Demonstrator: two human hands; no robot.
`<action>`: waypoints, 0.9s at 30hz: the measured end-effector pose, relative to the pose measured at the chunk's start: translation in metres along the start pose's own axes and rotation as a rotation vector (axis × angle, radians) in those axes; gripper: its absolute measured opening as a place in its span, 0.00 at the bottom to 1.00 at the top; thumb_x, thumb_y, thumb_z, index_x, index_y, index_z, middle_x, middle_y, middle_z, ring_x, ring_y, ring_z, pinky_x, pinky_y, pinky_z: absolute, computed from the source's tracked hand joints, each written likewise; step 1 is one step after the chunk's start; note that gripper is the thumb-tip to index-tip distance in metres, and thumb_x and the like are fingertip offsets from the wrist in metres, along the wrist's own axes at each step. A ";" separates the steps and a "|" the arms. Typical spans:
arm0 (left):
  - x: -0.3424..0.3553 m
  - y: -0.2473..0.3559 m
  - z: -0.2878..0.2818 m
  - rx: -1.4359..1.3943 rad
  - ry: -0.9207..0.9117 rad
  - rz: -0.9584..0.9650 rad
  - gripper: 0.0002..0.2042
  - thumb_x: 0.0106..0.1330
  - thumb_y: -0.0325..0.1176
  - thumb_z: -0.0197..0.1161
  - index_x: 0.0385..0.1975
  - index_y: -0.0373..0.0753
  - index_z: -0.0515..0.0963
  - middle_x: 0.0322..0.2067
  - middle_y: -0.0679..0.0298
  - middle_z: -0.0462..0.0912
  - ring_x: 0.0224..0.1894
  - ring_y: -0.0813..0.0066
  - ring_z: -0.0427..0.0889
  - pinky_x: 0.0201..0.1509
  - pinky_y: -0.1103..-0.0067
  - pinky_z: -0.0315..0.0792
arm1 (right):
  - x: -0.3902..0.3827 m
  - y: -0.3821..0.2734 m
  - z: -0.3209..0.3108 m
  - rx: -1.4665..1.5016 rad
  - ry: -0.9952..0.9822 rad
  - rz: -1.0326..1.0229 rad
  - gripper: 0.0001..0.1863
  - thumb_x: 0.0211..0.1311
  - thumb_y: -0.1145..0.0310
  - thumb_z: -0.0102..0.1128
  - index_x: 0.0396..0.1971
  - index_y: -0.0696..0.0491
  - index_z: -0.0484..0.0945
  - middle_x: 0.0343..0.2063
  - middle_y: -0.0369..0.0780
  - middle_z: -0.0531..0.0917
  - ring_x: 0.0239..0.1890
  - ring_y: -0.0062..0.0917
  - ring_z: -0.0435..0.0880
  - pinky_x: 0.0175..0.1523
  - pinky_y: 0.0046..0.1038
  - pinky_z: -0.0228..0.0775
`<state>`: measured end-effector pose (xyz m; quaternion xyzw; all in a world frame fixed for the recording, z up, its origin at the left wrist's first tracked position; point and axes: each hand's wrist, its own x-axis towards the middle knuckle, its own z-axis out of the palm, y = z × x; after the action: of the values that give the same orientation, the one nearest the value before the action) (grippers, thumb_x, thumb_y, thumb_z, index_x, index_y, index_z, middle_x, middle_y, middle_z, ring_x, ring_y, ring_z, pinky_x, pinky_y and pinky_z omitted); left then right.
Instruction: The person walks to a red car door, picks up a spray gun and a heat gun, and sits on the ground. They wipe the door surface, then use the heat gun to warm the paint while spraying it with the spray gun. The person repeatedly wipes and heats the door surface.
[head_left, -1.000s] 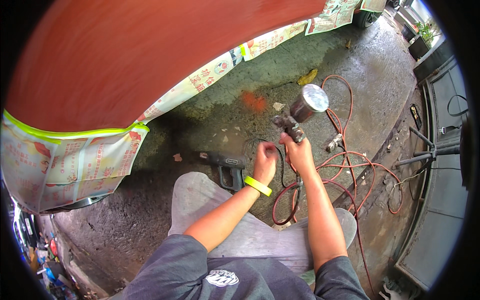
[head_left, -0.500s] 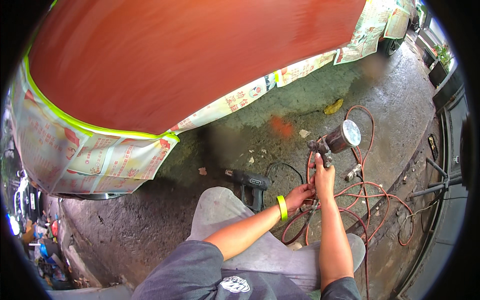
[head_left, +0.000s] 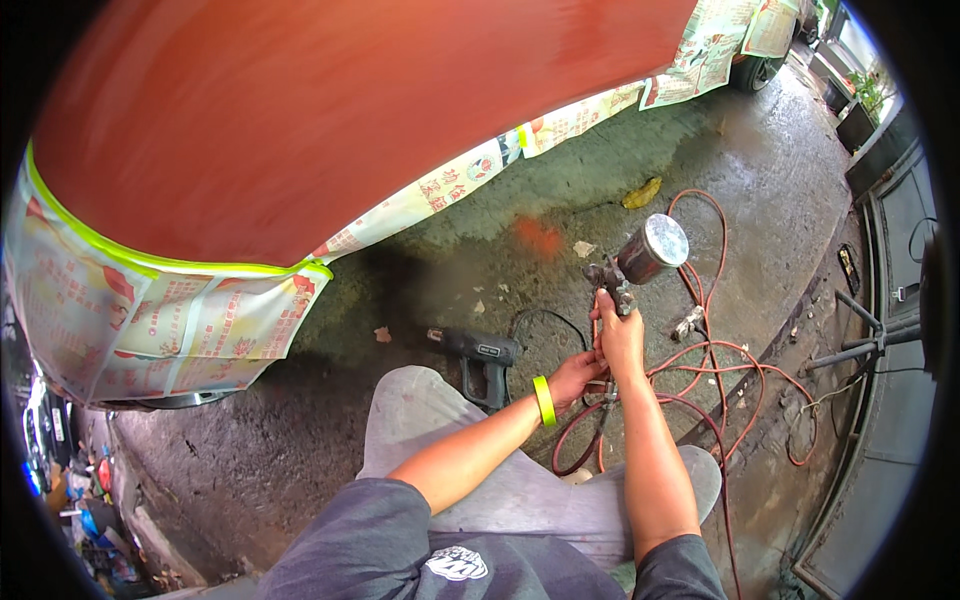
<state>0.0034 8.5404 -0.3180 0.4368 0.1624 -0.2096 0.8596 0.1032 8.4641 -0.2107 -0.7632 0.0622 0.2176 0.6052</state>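
Observation:
A spray gun [head_left: 612, 283] with a round metal paint cup [head_left: 653, 248] is held out over the ground, its cup tilted to the right. My right hand [head_left: 622, 340] is wrapped round its grip, thumb up near the gun's body. Just below, my left hand [head_left: 578, 378], with a yellow band at the wrist, is closed at the lower end of the grip, by the hose fitting [head_left: 609, 390]. Its fingertips are partly hidden behind my right hand. A reddish air hose [head_left: 722, 430] trails from there in loops over the ground to the right.
A car body panel [head_left: 330, 120] in red-brown stands ahead, edged with yellow-green tape and printed paper [head_left: 215, 320]. A black heat gun [head_left: 488, 350] lies beside my left knee. A yellow leaf [head_left: 642, 193] lies beyond the cup. A grey metal gate [head_left: 905, 290] borders the right.
The whole view has shifted slightly, so the scene sits further left. Both hands keep the same hold on the spray gun.

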 end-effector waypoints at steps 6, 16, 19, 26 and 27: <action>-0.001 0.006 0.002 0.024 0.005 -0.005 0.14 0.78 0.44 0.55 0.57 0.47 0.76 0.52 0.73 0.82 0.54 0.79 0.79 0.56 0.75 0.72 | 0.008 0.011 0.004 0.007 0.005 -0.030 0.22 0.70 0.51 0.63 0.49 0.55 0.78 0.26 0.37 0.83 0.14 0.19 0.75 0.19 0.27 0.64; 0.013 -0.061 -0.051 0.226 0.252 -0.214 0.15 0.68 0.31 0.61 0.53 0.38 0.74 0.34 0.66 0.81 0.32 0.80 0.77 0.32 0.80 0.72 | 0.013 0.016 0.005 -0.049 -0.067 0.030 0.24 0.69 0.48 0.64 0.44 0.58 0.77 0.24 0.38 0.83 0.12 0.22 0.75 0.18 0.30 0.65; 0.017 -0.070 -0.038 0.376 0.269 -0.297 0.15 0.68 0.30 0.62 0.53 0.36 0.74 0.34 0.67 0.81 0.31 0.82 0.76 0.32 0.80 0.72 | 0.019 0.025 0.005 -0.068 -0.056 0.051 0.24 0.68 0.48 0.64 0.43 0.57 0.77 0.24 0.38 0.83 0.14 0.22 0.77 0.19 0.29 0.66; 0.017 -0.097 -0.078 1.055 1.008 -0.487 0.41 0.54 0.46 0.70 0.69 0.38 0.63 0.63 0.48 0.70 0.66 0.50 0.71 0.67 0.59 0.69 | 0.025 0.038 -0.003 -0.101 0.080 -0.030 0.24 0.69 0.49 0.63 0.48 0.56 0.76 0.22 0.39 0.82 0.17 0.25 0.81 0.24 0.32 0.71; 0.015 -0.091 -0.086 1.027 1.119 -0.540 0.42 0.54 0.46 0.70 0.69 0.39 0.61 0.63 0.49 0.68 0.66 0.50 0.69 0.68 0.58 0.68 | 0.021 0.031 -0.003 -0.104 0.087 -0.029 0.25 0.69 0.49 0.63 0.50 0.56 0.76 0.22 0.39 0.82 0.17 0.26 0.81 0.24 0.32 0.71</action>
<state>-0.0383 8.5595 -0.4360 0.7632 0.5524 -0.2087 0.2625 0.1118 8.4567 -0.2470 -0.8033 0.0661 0.1784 0.5644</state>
